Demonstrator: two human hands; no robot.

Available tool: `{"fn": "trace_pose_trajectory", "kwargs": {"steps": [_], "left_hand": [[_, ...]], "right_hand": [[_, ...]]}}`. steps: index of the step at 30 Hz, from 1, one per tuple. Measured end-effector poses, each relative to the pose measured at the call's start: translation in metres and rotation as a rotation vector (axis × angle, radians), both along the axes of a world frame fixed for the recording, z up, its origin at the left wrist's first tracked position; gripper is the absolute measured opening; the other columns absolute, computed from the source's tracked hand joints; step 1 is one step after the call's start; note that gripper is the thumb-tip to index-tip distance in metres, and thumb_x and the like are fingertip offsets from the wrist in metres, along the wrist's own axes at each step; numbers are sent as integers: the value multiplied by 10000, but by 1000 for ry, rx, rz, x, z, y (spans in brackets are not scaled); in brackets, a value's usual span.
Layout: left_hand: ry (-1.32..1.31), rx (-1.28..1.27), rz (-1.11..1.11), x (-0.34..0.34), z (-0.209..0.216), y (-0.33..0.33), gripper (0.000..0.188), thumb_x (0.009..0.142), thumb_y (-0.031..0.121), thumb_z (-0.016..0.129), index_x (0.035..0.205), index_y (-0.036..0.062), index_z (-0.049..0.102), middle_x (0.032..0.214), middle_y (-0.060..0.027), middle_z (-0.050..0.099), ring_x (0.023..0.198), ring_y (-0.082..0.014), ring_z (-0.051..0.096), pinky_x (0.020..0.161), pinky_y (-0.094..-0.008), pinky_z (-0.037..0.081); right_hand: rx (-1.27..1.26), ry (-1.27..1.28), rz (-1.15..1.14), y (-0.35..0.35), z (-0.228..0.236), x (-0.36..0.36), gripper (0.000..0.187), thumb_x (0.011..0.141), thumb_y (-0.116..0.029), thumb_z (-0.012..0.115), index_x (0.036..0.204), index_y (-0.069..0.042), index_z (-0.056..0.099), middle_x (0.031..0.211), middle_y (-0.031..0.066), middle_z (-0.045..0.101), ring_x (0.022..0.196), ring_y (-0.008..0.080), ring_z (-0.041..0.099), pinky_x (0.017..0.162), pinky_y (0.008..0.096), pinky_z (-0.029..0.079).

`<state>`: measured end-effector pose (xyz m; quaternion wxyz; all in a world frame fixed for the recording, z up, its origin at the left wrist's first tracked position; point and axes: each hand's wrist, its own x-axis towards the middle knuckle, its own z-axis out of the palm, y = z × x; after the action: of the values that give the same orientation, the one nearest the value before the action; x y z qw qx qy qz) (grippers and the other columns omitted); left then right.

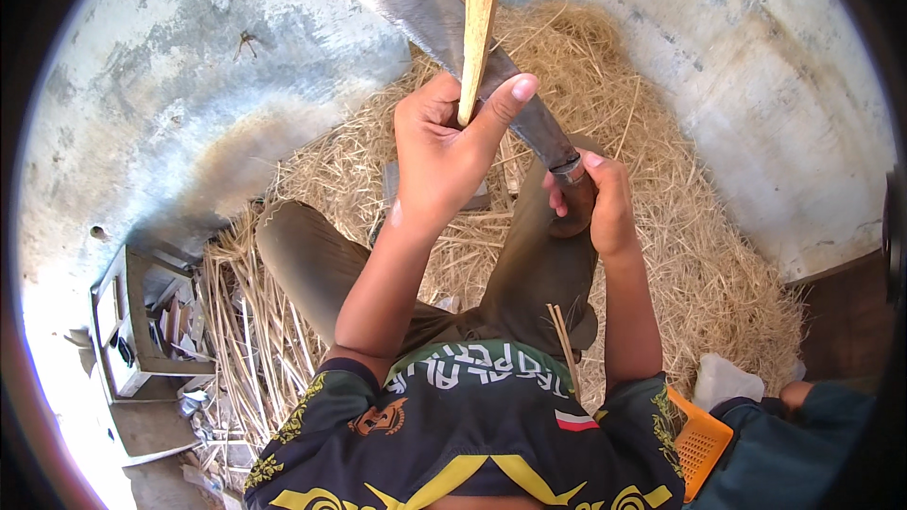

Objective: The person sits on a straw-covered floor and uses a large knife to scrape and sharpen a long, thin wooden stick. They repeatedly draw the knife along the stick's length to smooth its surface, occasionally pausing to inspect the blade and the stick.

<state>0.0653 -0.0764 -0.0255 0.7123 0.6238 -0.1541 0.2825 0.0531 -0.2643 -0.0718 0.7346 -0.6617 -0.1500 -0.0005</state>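
Note:
My left hand (439, 151) is raised in front of me, fingers closed around the lower end of a pale split bamboo stick (481, 14) that stands nearly upright, with the thumb stretched out to the right. A broad machete (416, 2) slants behind the stick, from the upper left down to the right. Its dark wooden handle (573, 211) rests in my right hand (612, 203), over my right knee. The blade passes just beyond my left thumb; whether it touches the stick I cannot tell.
A heap of straw-like shavings (690, 236) spreads around my crossed legs, against weathered walls (727, 47). Split strips (250, 349) lie left, beside a wooden box (137, 359). An orange plastic basket (704, 444) and another person's dark sleeve (822, 444) are at right. Two thin sticks (564, 340) stand by my lap.

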Motion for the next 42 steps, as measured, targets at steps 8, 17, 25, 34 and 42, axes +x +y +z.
{"fn": "trace_pose_trajectory", "kwargs": {"steps": [8, 17, 25, 34, 42], "left_hand": [[66, 43, 46, -8, 7, 0, 212, 900, 186, 814, 844, 3, 721, 612, 84, 525, 585, 12, 418, 488, -196, 326], [-36, 93, 106, -15, 9, -7, 189, 900, 162, 809, 993, 3, 766, 653, 77, 580, 605, 13, 443, 500, -195, 349], [-56, 97, 97, -18, 5, -10, 134, 896, 112, 798, 961, 3, 755, 685, 44, 603, 614, 3, 477, 513, -203, 373], [-276, 107, 95, -9, -11, -13, 93, 894, 19, 746, 981, -12, 742, 772, -33, 681, 691, -25, 604, 561, -217, 462], [71, -24, -129, 5, 12, 11, 215, 922, 200, 792, 832, 24, 706, 625, 92, 536, 580, 21, 392, 492, -204, 272]], "right_hand": [[-263, -274, -425, 24, -4, -6, 327, 968, -215, 454, 877, 32, 648, 702, 65, 600, 624, 119, 538, 591, 294, 430], [-256, -413, -696, 51, -4, -8, 165, 921, -56, 508, 926, 36, 645, 749, 143, 622, 699, 241, 603, 666, 368, 468], [-355, -569, -790, 52, -18, -5, 179, 933, -39, 508, 1028, 14, 651, 897, 155, 661, 857, 312, 615, 769, 423, 486], [-165, -625, -704, 42, -33, 2, 342, 978, -105, 415, 1295, 13, 468, 1002, 117, 619, 767, 129, 575, 641, 255, 487], [-168, 62, 457, -19, -27, 4, 305, 913, -279, 732, 957, 3, 625, 620, 45, 605, 495, 114, 558, 621, 306, 530]]}}
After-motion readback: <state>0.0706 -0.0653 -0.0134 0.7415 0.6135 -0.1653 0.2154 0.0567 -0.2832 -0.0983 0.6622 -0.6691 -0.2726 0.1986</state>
